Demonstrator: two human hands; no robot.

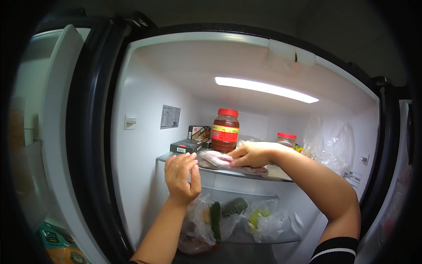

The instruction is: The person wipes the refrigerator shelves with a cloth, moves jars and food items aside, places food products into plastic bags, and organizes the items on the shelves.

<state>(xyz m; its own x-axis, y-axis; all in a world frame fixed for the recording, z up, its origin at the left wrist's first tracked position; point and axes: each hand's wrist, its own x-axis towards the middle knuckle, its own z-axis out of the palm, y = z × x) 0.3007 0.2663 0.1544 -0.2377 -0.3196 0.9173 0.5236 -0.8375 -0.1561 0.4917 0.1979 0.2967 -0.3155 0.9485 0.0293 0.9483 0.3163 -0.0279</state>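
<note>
My right hand [252, 154] reaches across to the fridge's upper shelf and presses on a crumpled pale cloth [214, 159] with pinkish edges, its fingers closed on it. Motion blurs the cloth a little. At the shelf's front left corner, my left hand [182, 176] is raised with its fingers stretched out and nothing in it. Right behind the cloth stands a large jar [225, 132] of dark red contents with a red lid. Two dark boxes, one a flat box [186, 146], sit left of the jar, past my left fingertips.
A smaller red-lidded jar [286, 139] and clear plastic bags [329, 145] stand at the shelf's right. On the shelf below lie a cucumber [215, 222] and bagged green produce [258, 218]. The open left door [61, 110] holds a teal and orange package [63, 246].
</note>
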